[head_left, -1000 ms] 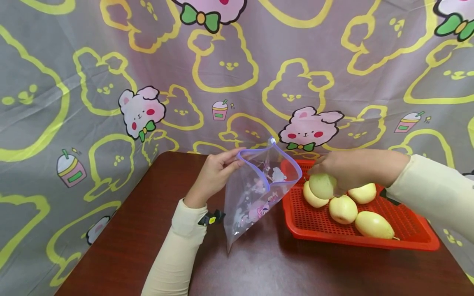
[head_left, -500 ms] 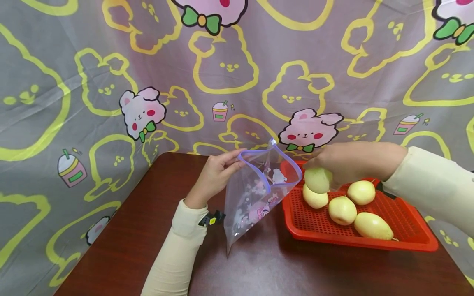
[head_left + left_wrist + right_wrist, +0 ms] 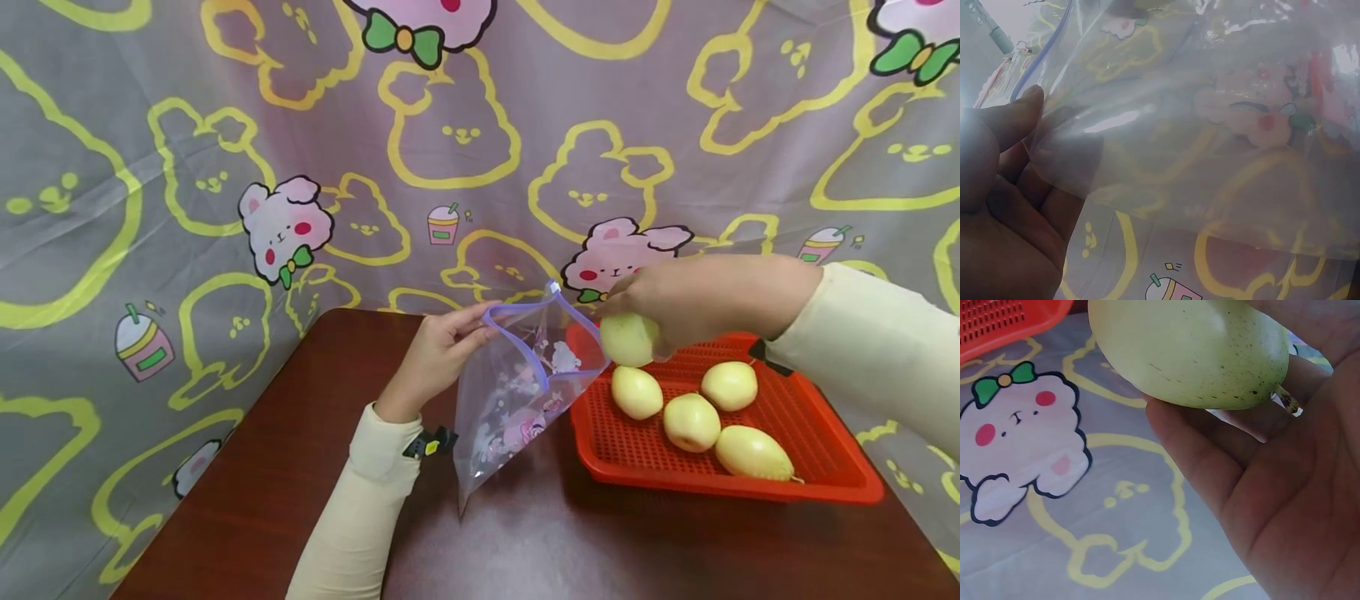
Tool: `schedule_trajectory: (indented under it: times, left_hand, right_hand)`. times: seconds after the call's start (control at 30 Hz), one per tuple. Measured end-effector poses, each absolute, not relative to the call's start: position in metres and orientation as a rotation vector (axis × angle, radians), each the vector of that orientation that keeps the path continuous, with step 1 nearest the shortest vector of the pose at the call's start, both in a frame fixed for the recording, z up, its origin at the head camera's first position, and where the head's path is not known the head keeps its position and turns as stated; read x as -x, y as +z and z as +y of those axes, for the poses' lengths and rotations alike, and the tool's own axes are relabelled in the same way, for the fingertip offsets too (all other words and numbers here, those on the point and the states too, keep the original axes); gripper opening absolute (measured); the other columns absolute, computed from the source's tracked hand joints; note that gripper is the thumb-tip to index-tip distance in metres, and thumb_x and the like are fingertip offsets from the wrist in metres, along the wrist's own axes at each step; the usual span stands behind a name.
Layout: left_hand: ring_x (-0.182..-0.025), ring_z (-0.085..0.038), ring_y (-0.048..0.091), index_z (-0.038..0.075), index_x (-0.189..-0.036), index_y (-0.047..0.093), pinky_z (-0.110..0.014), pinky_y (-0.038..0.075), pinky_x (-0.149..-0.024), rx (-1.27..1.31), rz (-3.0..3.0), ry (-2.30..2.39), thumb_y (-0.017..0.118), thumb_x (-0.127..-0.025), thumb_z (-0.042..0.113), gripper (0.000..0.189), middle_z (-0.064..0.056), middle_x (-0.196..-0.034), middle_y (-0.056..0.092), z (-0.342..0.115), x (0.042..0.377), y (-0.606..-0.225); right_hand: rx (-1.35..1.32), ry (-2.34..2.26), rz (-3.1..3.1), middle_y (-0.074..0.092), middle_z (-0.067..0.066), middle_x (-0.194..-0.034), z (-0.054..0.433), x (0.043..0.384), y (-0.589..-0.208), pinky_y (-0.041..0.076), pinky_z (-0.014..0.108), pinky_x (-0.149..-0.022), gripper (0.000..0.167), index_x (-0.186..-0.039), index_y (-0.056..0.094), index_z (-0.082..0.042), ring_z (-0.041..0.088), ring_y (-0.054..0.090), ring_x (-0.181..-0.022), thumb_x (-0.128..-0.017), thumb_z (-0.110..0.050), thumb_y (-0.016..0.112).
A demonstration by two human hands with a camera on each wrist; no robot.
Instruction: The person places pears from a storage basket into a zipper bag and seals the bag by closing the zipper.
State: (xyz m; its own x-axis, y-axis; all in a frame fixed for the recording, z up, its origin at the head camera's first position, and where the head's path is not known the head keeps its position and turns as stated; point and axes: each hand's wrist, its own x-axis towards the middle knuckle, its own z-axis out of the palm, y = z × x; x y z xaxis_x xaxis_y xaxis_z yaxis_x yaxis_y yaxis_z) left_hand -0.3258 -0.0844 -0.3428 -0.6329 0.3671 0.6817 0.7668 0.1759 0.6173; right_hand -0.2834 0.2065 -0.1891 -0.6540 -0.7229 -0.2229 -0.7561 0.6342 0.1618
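Note:
My left hand [image 3: 435, 354] pinches the rim of a clear zip bag [image 3: 502, 400] between thumb and fingers. The bag's purple-edged mouth gapes toward the right, with a white slider at its top corner and pink printed figures on its side. In the left wrist view, the thumb presses the bag's film [image 3: 1147, 125]. My right hand [image 3: 675, 300] grips a pale yellow-green pear [image 3: 628, 340] just right of the bag's mouth. The right wrist view shows the speckled pear [image 3: 1197, 350] with its short stem toward the palm. Several more pears [image 3: 692, 422] lie in a red basket [image 3: 652, 482] below.
The red basket stands on the right of a dark brown table [image 3: 300, 467]. A grey patterned cloth [image 3: 337, 125] with cartoon bears and rabbits hangs behind and beside the table.
My right hand has lifted the pear up out of the basket and leftward to the bag's mouth. My left hand and the bag have stayed nearly still.

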Motion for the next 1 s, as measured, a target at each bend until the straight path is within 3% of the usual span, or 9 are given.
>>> schedule_trajectory:
  times: [0.13, 0.37, 0.53, 0.67, 0.83, 1.0]
  left_hand:
    - [-0.080, -0.011, 0.067, 0.002, -0.123, 0.066, -0.026, 0.050, -0.064, 1.076, -2.071, -1.443, 0.068, -0.091, 0.009, 0.033, -0.008, -0.098, 0.073, -0.083, 0.325, -0.341]
    - [-0.081, -0.012, 0.068, -0.001, -0.123, 0.066, -0.027, 0.052, -0.065, 1.092, -2.053, -1.450, 0.069, -0.090, 0.006, 0.034, -0.010, -0.098, 0.073, -0.080, 0.324, -0.339]
    - [-0.081, -0.012, 0.069, -0.001, -0.124, 0.065, -0.028, 0.053, -0.066, 1.084, -2.041, -1.471, 0.069, -0.090, 0.006, 0.035, -0.009, -0.098, 0.073, -0.079, 0.325, -0.342]
    - [-0.077, -0.012, 0.067, 0.000, -0.125, 0.065, -0.028, 0.053, -0.065, 1.062, -2.026, -1.491, 0.068, -0.090, 0.006, 0.035, -0.008, -0.097, 0.073, -0.077, 0.324, -0.344]
    - [-0.079, -0.012, 0.067, 0.000, -0.125, 0.064, -0.028, 0.053, -0.068, 1.036, -1.978, -1.551, 0.068, -0.090, 0.006, 0.036, -0.010, -0.098, 0.073, -0.071, 0.322, -0.347]
    - [-0.085, -0.015, 0.068, -0.001, -0.126, 0.064, -0.028, 0.054, -0.072, 1.015, -1.969, -1.615, 0.068, -0.090, 0.005, 0.037, -0.012, -0.099, 0.072, -0.060, 0.322, -0.351]
  right_hand:
    - [1.240, 0.394, 2.717, 0.063, 0.000, -0.117, 0.202, 0.283, -0.181, 0.049, 0.043, -0.080, 0.065, -0.126, 0.064, -0.017, 0.023, 0.060, -0.101, -0.064, -0.011, 0.085]
    - [1.251, 0.403, 2.708, 0.063, -0.006, -0.100, 0.192, 0.285, -0.177, 0.048, 0.038, -0.067, 0.057, -0.116, 0.065, -0.020, 0.018, 0.057, -0.084, -0.063, -0.008, 0.082]
    - [1.272, 0.431, 2.730, 0.059, -0.005, -0.088, 0.180, 0.288, -0.176, 0.048, 0.038, -0.070, 0.054, -0.113, 0.062, -0.015, 0.020, 0.055, -0.083, -0.064, -0.012, 0.083]
    - [1.278, 0.478, 2.756, 0.056, -0.005, -0.086, 0.173, 0.288, -0.175, 0.047, 0.037, -0.067, 0.048, -0.104, 0.062, -0.019, 0.019, 0.053, -0.080, -0.062, -0.016, 0.085]
    - [1.261, 0.449, 2.722, 0.060, -0.002, -0.092, 0.165, 0.292, -0.175, 0.048, 0.038, -0.072, 0.052, -0.109, 0.065, -0.017, 0.019, 0.055, -0.083, -0.062, -0.016, 0.085]
    - [1.213, 0.456, 2.686, 0.059, -0.006, -0.089, 0.160, 0.299, -0.180, 0.046, 0.037, -0.074, 0.048, -0.111, 0.065, -0.018, 0.019, 0.053, -0.085, -0.066, -0.020, 0.083]
